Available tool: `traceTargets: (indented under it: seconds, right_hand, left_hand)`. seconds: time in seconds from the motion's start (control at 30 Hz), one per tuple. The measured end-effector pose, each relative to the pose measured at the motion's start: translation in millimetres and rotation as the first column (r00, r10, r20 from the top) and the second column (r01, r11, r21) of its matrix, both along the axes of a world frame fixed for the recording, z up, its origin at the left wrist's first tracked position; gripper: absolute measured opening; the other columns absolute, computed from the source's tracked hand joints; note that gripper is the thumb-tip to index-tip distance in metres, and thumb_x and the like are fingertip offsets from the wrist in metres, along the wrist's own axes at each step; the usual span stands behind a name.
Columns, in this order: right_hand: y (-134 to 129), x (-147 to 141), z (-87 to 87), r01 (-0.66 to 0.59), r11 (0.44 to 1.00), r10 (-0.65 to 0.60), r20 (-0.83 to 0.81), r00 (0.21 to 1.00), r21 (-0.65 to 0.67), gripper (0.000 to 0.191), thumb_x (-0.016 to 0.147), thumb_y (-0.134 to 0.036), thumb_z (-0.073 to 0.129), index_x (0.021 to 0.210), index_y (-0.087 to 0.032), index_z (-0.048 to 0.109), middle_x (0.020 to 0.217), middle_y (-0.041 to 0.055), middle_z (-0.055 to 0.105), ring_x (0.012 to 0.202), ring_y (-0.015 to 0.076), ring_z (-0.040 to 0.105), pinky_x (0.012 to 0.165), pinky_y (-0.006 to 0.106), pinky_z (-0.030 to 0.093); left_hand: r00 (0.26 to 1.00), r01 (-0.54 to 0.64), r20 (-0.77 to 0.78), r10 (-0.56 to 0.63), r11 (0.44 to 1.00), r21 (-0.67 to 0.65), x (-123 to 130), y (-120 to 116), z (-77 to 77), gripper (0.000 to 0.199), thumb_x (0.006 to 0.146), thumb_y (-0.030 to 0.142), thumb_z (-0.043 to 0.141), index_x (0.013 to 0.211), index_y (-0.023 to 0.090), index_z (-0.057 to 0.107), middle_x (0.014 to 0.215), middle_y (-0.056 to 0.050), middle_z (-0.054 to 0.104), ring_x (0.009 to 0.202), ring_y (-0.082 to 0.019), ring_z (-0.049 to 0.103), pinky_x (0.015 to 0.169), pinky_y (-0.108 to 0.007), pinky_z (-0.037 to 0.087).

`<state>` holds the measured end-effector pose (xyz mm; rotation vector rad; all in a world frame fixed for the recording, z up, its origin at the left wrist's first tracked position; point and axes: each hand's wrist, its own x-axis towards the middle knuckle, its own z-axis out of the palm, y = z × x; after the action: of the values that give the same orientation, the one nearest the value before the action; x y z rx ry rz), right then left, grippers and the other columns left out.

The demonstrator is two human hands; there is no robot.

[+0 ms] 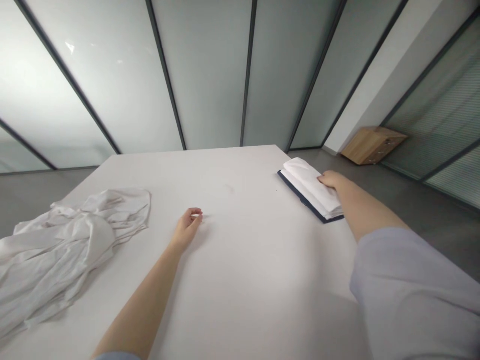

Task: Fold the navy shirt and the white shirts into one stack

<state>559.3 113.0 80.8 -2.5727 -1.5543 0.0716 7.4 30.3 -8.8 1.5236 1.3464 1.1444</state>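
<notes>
Our right hand lies with fingers together on smooth folded white cloth atop a navy-edged board; our left hand's fingers curl narrowly, empty, beside rumpled white fabric.

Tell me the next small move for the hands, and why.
Probably reach the left hand over to the crumpled white garment: that hand looks empty and lies nearer to it, while the right hand rests on the folded white cloth on the dark board.

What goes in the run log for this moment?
left hand: empty, loosely curled above white table | right hand: on folded white cloth atop navy-edged board | nearby: crumpled white garment
</notes>
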Motion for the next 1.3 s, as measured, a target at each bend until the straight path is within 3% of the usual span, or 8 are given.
traceTargets:
  seconds: [0.1,0.2,0.43,0.63,0.73,0.87,1.0,1.3]
  right_hand:
    - [-7,-13,-16.2,0.071,0.996,-0.071,0.012,0.997,-0.051,0.037,0.089,-0.025,0.050,0.117,-0.007,0.065,0.116,0.0248,0.065,0.102,0.0317,0.064,0.080,0.039,0.049]
    - [-21,-26,-17.0,0.051,0.997,-0.057,0.100,0.993,0.057,0.045,0.092,-0.030,0.042,0.132,-0.012,0.055,0.127,0.0226,0.058,0.113,0.0313,0.059,0.089,0.040,0.046]
    - [-59,-72,-18.1,-0.121,0.970,0.075,0.217,0.973,0.210,0.055,0.089,-0.042,0.048,0.133,-0.011,0.051,0.134,0.0236,0.051,0.125,0.0385,0.045,0.101,0.052,0.034]
    - [-79,-173,-49.5,-0.452,0.827,0.419,0.169,0.892,0.334,0.051,0.086,-0.035,0.053,0.134,-0.016,0.051,0.137,0.0181,0.053,0.129,0.0342,0.043,0.105,0.048,0.033]
    - [-84,-234,-62.2,-0.581,0.762,0.581,0.095,0.808,0.284,0.045,0.087,-0.034,0.054,0.130,-0.020,0.055,0.133,0.0149,0.057,0.126,0.0315,0.047,0.105,0.046,0.034]
    - [-89,-290,-76.8,-0.637,0.743,0.647,0.021,0.762,0.203,0.040,0.088,-0.033,0.055,0.125,-0.020,0.060,0.136,0.0143,0.055,0.127,0.0301,0.047,0.105,0.044,0.035]
    - [-88,-297,-89.5,-0.658,0.719,0.678,-0.019,0.734,0.225,0.033,0.089,-0.030,0.053,0.119,-0.021,0.064,0.131,0.0114,0.059,0.124,0.0274,0.051,0.104,0.042,0.038]
    - [-81,-281,-102.9,-0.639,0.712,0.683,-0.074,0.727,0.291,0.030,0.086,-0.029,0.055,0.113,-0.022,0.067,0.130,0.0098,0.060,0.123,0.0264,0.053,0.103,0.041,0.040]
  left_hand:
    - [1.000,0.009,-0.007,-0.009,1.000,0.001,0,-1,0.6,0.040,0.073,0.051,0.061,0.099,0.020,0.060,0.100,-0.006,0.069,0.075,-0.017,0.063,0.068,-0.030,0.049]
    - [1.000,0.014,-0.014,-0.014,1.000,-0.007,0,0,-0.3,0.040,0.073,0.050,0.060,0.100,0.020,0.059,0.102,-0.006,0.069,0.076,-0.017,0.063,0.069,-0.030,0.049]
    - [1.000,-0.008,-0.009,0.008,1.000,0.000,1,6,-4.6,0.040,0.071,0.051,0.060,0.097,0.021,0.060,0.097,-0.006,0.069,0.073,-0.017,0.062,0.066,-0.030,0.048]
    - [0.998,-0.001,-0.066,0.002,1.000,0.017,7,6,-4.9,0.034,0.073,0.048,0.058,0.095,0.021,0.061,0.082,-0.003,0.068,0.069,-0.017,0.061,0.062,-0.028,0.047]
    - [0.991,-0.011,-0.133,0.020,0.998,0.066,6,7,-1.1,0.027,0.078,0.041,0.054,0.093,0.020,0.061,0.083,-0.004,0.068,0.073,-0.018,0.062,0.065,-0.029,0.049]
    - [0.928,-0.099,-0.331,0.172,0.969,0.228,-11,10,6.5,0.022,0.082,0.033,0.049,0.094,0.020,0.063,0.098,-0.009,0.068,0.094,-0.023,0.063,0.082,-0.035,0.050]
    - [0.775,-0.172,-0.558,0.297,0.949,0.265,-32,12,7.4,0.028,0.081,0.028,0.052,0.103,0.018,0.066,0.112,-0.013,0.066,0.111,-0.029,0.057,0.099,-0.043,0.042]
    - [0.636,-0.134,-0.745,0.201,0.980,0.150,-27,7,-0.7,0.037,0.080,0.032,0.058,0.113,0.022,0.068,0.132,-0.012,0.059,0.124,-0.032,0.051,0.106,-0.044,0.036]
